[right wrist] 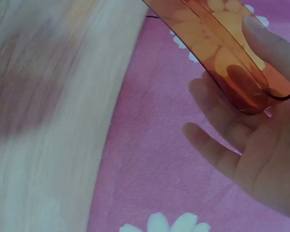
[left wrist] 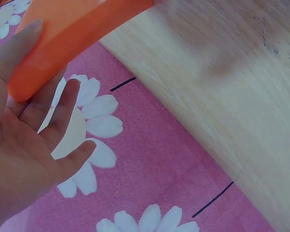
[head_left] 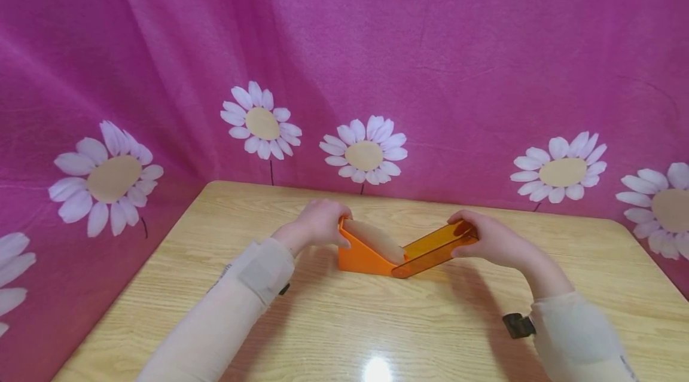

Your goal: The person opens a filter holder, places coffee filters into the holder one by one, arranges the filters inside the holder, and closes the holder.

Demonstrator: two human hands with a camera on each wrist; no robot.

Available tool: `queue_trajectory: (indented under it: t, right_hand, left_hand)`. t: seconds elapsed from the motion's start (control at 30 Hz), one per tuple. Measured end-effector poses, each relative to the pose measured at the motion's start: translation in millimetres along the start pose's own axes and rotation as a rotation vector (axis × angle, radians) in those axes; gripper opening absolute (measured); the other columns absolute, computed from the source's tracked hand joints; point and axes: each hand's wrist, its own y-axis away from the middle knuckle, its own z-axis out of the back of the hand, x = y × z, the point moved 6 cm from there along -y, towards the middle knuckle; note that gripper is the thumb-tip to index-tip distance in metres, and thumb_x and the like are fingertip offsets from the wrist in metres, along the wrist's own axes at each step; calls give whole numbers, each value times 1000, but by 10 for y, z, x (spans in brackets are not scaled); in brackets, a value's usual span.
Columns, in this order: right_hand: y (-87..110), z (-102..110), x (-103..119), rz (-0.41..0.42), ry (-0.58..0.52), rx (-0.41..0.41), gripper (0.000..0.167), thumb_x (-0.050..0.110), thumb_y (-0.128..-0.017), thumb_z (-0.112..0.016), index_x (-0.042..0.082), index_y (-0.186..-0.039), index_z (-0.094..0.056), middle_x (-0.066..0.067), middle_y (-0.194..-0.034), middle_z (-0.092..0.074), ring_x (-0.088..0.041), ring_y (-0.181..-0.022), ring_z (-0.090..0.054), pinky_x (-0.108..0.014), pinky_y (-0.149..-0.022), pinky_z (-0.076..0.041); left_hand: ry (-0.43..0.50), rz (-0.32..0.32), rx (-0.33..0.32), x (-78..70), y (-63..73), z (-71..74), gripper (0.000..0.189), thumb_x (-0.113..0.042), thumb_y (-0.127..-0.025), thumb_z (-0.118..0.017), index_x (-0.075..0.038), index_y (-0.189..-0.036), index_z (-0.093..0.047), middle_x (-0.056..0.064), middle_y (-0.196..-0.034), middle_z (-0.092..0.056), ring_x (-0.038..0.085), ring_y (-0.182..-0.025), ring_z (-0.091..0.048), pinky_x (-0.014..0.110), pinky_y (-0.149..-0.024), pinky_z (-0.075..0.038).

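On the table lies an orange wedge-shaped case (head_left: 363, 257) with a hinged see-through amber lid (head_left: 430, 255) swung out to the right. A beige, curved-edged flat piece (head_left: 377, 238) shows in the base. At the tall left end, my left hand (head_left: 321, 223) grips the base between thumb and fingers; the left wrist view shows the thumb on the orange wall (left wrist: 82, 36). My right hand (head_left: 494, 243) pinches the free end of the lid, which slants up from the hinge. In the right wrist view the lid (right wrist: 203, 48) sits between thumb and fingers, the lower fingers spread away from it.
The light wood-grain table (head_left: 334, 322) has rounded far corners. Behind it and along its left side hangs a magenta cloth (head_left: 430, 59) printed with white daisies. Small black devices, one (head_left: 519, 326) by the right wrist, stick out from the sleeves.
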Motion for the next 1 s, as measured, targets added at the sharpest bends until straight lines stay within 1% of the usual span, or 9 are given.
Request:
queue_trajectory:
  t: [0.23, 0.47, 0.73, 0.83, 1.0]
  right_hand:
    - [21, 7, -29, -13, -13, -45, 53, 21, -76, -77, 0, -119, -53, -12, -102, -64, -19, -90, -58, -30, -78, -49]
    - [22, -5, -25, -31, -51, -59, 58, 19, -76, -77, -1, -123, -50, -14, -103, -64, -22, -92, -60, -29, -77, -50]
    - [-6, -25, 16, -42, -87, -97, 60, 17, -76, -76, -2, -126, -48, -17, -104, -64, -25, -94, -60, -32, -80, -50]
    - [-18, -38, 36, -44, -126, -115, 62, 17, -77, -77, -2, -127, -46, -18, -105, -63, -26, -95, -61, -31, -80, -51]
    - [-51, -83, 86, -20, -242, -139, 62, 13, -78, -75, -6, -128, -43, -22, -108, -61, -31, -100, -61, -27, -80, -52]
  left_hand:
    - [45, -4, -12, 31, 4, -14, 34, -26, -73, -80, -11, -100, -66, -2, -83, -61, 16, -79, -51, 34, -84, -40]
    - [120, 11, -3, 69, 4, -49, 30, -24, -72, -81, -12, -94, -65, -1, -79, -57, 17, -77, -50, 29, -74, -42]
    - [142, 9, 1, 81, 5, -63, 30, -23, -72, -81, -11, -93, -64, 0, -79, -56, 17, -78, -49, 28, -72, -41]
    - [142, 7, 1, 84, 3, -67, 30, -23, -72, -81, -11, -92, -63, 0, -77, -55, 17, -76, -49, 28, -71, -40]
    - [135, 0, 1, 86, 0, -71, 30, -24, -71, -81, -11, -92, -64, 0, -76, -54, 17, -76, -49, 28, -70, -39]
